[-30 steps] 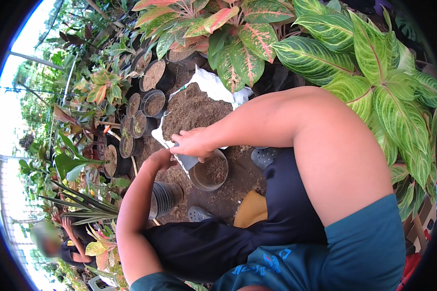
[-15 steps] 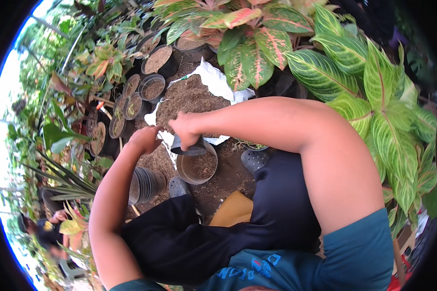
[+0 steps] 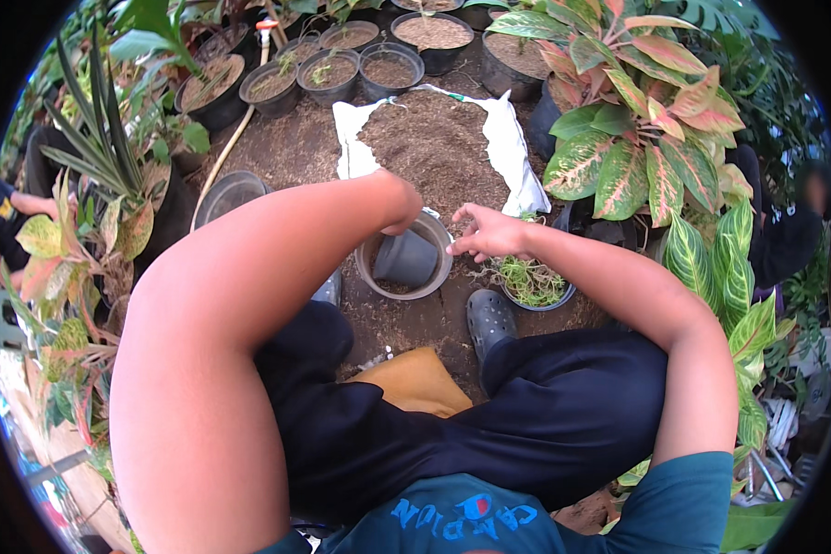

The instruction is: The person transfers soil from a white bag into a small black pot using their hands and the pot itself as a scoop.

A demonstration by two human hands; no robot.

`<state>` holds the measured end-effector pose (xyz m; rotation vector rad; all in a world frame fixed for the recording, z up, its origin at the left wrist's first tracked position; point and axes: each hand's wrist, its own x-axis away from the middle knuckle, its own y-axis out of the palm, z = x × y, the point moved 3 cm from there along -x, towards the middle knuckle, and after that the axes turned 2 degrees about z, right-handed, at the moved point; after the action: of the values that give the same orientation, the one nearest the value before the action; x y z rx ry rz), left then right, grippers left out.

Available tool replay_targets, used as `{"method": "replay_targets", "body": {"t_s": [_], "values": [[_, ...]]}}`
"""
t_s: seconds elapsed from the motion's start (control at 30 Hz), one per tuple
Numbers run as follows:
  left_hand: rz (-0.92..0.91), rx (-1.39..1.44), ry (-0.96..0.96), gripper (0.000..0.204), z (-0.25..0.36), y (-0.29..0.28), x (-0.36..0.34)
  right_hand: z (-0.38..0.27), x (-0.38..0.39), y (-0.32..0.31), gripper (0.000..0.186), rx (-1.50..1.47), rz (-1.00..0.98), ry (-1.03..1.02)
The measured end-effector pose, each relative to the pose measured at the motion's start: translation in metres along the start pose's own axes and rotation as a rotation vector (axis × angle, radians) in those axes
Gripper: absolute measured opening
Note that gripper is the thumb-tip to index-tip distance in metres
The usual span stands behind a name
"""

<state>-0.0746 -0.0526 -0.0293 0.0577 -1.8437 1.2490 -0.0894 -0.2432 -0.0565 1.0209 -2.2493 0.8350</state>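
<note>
Directions are taken from the wide, round, grey plastic pot (image 3: pixel 403 295), which stands on the brown earth floor (image 3: pixel 379 337) in front of the seated person. Inside it lies a smaller, dark grey plastic pot (image 3: pixel 406 259), tilted over. The left hand (image 3: pixel 399 203) is at 12 o'clock, bent downward over the far rim; its fingers are largely hidden, and whether it grasps the smaller pot cannot be told. The right hand (image 3: pixel 486 233) is between 2 and 3 o'clock, fingers parted, gripping nothing, with its fingertips just beside the wide pot's rim; contact cannot be confirmed. Between 12 and 1 o'clock, an opened white sack (image 3: pixel 519 175) bears a heap of loose brown soil (image 3: pixel 425 138). A round pot of fine green foliage (image 3: pixel 535 283) stands just past 3 o'clock. A grey perforated clog (image 3: pixel 491 321) is noted at 4 o'clock, a flat mustard-yellow piece (image 3: pixel 417 383) at 6 o'clock, and further round, dark plastic pots (image 3: pixel 231 192) between 9 and 10 o'clock.
</note>
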Motion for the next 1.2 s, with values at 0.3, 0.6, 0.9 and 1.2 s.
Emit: {"method": "replay_targets", "body": {"t_s": [0.3,0.6,0.9,1.2], "values": [[-0.226,0.209,0.141,0.063,0.017,0.040,0.012,-0.025,-0.005,0.022,0.053,0.914,-0.094,-0.260],[-0.004,0.592,0.013,0.047,0.006,0.083,-0.013,-0.032,0.002,0.009,0.055,1.029,-0.134,-0.135],[0.122,1.095,-0.195,0.034,0.019,0.071,0.012,-0.015,0.005,-0.007,0.072,0.794,-0.029,-0.278],[0.217,1.363,-0.247,0.041,-0.003,-0.009,0.070,-0.038,0.019,-0.001,0.104,0.358,0.068,-0.380]]}}
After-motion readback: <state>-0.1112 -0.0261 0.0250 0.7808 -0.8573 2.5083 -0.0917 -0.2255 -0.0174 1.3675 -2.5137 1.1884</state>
